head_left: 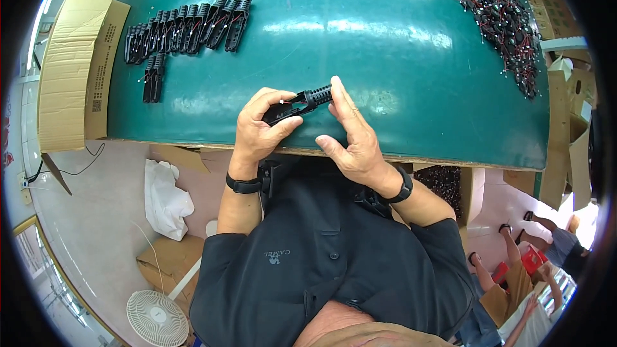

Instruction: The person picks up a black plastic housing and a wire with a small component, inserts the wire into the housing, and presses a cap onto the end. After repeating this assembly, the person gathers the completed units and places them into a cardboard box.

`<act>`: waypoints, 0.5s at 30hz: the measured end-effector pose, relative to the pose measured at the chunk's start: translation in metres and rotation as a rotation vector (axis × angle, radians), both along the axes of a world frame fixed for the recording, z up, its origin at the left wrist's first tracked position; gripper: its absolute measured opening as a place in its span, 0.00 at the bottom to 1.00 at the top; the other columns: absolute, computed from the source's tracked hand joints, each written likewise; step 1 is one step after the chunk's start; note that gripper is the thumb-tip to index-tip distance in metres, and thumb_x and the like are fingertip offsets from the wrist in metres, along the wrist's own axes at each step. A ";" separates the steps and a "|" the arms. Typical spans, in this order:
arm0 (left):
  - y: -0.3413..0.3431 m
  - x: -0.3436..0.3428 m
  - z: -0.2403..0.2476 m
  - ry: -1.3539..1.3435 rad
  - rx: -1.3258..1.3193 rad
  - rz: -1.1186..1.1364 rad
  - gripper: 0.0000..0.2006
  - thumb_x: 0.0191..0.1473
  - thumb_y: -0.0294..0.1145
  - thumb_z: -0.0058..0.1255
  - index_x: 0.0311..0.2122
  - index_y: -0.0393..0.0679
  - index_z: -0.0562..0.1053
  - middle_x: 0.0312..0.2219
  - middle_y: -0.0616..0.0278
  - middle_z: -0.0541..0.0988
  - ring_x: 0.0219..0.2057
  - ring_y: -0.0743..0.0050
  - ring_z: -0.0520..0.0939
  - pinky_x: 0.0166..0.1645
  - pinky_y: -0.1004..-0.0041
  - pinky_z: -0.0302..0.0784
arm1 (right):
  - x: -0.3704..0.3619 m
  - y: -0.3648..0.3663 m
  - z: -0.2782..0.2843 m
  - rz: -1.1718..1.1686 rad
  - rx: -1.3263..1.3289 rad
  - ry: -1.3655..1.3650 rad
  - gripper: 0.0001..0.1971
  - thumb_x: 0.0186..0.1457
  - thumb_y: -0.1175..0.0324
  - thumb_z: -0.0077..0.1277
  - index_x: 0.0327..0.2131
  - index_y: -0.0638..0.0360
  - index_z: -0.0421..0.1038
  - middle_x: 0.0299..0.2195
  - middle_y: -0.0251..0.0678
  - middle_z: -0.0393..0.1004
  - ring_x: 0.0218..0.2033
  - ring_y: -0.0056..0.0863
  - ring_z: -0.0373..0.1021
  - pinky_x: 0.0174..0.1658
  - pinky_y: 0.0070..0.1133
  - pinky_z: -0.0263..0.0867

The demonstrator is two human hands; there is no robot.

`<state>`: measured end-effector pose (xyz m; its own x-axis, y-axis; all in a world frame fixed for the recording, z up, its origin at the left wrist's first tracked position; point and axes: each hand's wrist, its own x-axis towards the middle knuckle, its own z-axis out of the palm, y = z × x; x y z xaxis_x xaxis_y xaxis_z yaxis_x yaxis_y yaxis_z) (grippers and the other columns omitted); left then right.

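Observation:
A black plastic housing [317, 97] with a ribbed, round end and an open, hollow body is held just above the near edge of the green table [398, 90]. A bit of red wire and a small white tip show inside it. My left hand [256, 125] pinches the hollow body between thumb and fingers. Against the ribbed end rests my right hand [355, 144], its fingers stretched out and its thumb held apart. Farther left lie rows of similar black housings [193, 26], with a smaller group [153, 79] just nearer to me.
At the far right is a heap of small black parts with red wires [501, 29]. A cardboard box [71, 71] stands against the table's left edge. A white fan [157, 318] and a white bag [166, 199] are on the floor at left; people sit at lower right.

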<state>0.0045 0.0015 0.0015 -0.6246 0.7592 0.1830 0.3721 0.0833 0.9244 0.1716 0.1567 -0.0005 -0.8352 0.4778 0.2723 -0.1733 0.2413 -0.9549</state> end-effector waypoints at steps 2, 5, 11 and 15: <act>-0.004 0.000 0.007 0.052 -0.055 0.006 0.22 0.45 0.27 0.73 0.48 0.37 0.80 0.39 0.59 0.81 0.39 0.72 0.80 0.44 0.75 0.75 | 0.002 0.003 0.006 0.010 0.013 -0.014 0.37 0.57 0.74 0.63 0.69 0.64 0.60 0.69 0.55 0.62 0.70 0.49 0.59 0.69 0.32 0.59; -0.018 -0.022 0.027 0.261 -0.180 -0.007 0.23 0.45 0.27 0.72 0.48 0.37 0.79 0.38 0.57 0.80 0.38 0.67 0.81 0.44 0.73 0.76 | 0.016 0.021 0.007 -0.004 0.106 -0.045 0.36 0.57 0.73 0.63 0.68 0.64 0.61 0.68 0.55 0.63 0.69 0.49 0.61 0.68 0.32 0.60; 0.002 -0.053 0.117 0.778 -0.735 -0.187 0.14 0.43 0.22 0.68 0.37 0.36 0.77 0.34 0.51 0.77 0.36 0.44 0.82 0.39 0.56 0.79 | 0.030 0.036 -0.005 0.036 0.291 -0.078 0.29 0.56 0.73 0.63 0.61 0.65 0.70 0.61 0.52 0.73 0.61 0.47 0.72 0.63 0.33 0.67; 0.032 -0.061 0.111 0.857 -0.904 -0.388 0.15 0.43 0.23 0.69 0.35 0.37 0.73 0.36 0.50 0.74 0.36 0.42 0.81 0.39 0.54 0.78 | 0.032 0.037 -0.006 0.024 0.209 -0.076 0.23 0.59 0.72 0.61 0.58 0.65 0.74 0.57 0.48 0.77 0.59 0.43 0.74 0.62 0.31 0.67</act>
